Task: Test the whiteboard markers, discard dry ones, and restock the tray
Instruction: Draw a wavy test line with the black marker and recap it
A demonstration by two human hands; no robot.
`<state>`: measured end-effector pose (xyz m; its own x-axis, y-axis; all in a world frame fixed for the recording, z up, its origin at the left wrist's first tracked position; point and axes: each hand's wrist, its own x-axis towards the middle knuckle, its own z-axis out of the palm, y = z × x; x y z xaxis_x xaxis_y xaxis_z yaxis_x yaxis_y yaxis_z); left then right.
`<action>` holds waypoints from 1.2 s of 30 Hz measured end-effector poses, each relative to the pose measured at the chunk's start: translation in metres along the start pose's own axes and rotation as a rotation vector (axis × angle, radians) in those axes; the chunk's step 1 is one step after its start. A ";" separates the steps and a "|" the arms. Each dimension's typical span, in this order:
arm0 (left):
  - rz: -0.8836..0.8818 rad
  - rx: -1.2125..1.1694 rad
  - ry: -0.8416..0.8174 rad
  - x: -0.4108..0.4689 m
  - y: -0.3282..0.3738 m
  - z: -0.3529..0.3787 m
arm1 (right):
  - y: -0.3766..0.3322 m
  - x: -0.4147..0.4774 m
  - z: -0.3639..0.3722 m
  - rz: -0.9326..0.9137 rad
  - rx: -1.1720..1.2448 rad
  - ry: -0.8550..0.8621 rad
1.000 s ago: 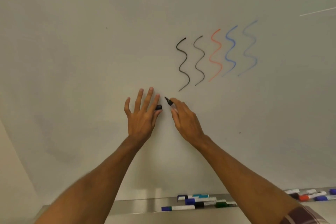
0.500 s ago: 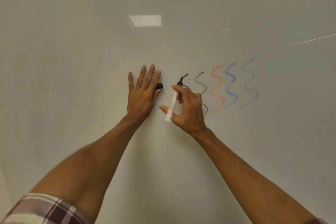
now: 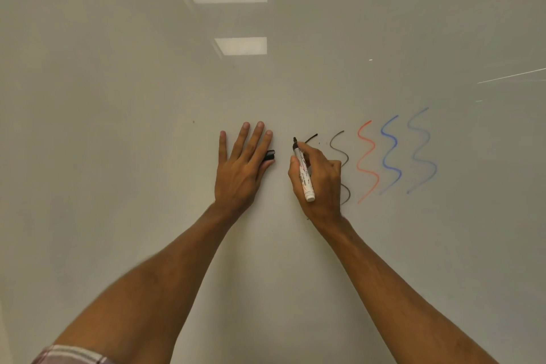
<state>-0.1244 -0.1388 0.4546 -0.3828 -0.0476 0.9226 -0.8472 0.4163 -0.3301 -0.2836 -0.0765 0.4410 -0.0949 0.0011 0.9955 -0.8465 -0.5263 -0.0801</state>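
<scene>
White printed marker [image 3: 304,180], black tip bare, black cap [image 3: 270,154] off.

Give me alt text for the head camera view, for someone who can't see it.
A right hand holds an uncapped black marker, tip up, at a whiteboard beside five wavy test lines: two black, one red, two blue. The left hand lies flat on the board, fingers straight, pinching the black cap at its thumb.

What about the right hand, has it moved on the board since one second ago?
Yes, upward. The right hand was below the black wavy lines; now it covers most of the leftmost one.
</scene>
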 end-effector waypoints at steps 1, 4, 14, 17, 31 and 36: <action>0.000 -0.001 0.000 0.000 0.000 0.000 | 0.001 -0.002 0.001 -0.025 -0.013 -0.002; -0.003 -0.011 -0.002 0.000 0.000 0.000 | 0.003 -0.012 0.003 -0.151 -0.060 -0.058; -0.016 -0.029 -0.006 -0.001 0.002 -0.002 | 0.003 -0.069 -0.006 -0.095 -0.052 -0.088; -0.019 -0.045 -0.017 -0.001 0.002 -0.004 | 0.007 -0.083 -0.013 -0.185 -0.080 -0.141; -0.031 -0.088 -0.171 -0.122 0.026 -0.018 | -0.002 -0.134 -0.031 -0.166 -0.144 -0.326; -0.032 -0.107 -0.261 -0.181 0.046 -0.024 | -0.004 -0.154 -0.036 -0.308 -0.171 -0.427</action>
<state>-0.0854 -0.0887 0.2774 -0.4497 -0.2885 0.8453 -0.8222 0.5036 -0.2655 -0.2846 -0.0438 0.2857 0.3609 -0.2301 0.9038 -0.8779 -0.4108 0.2460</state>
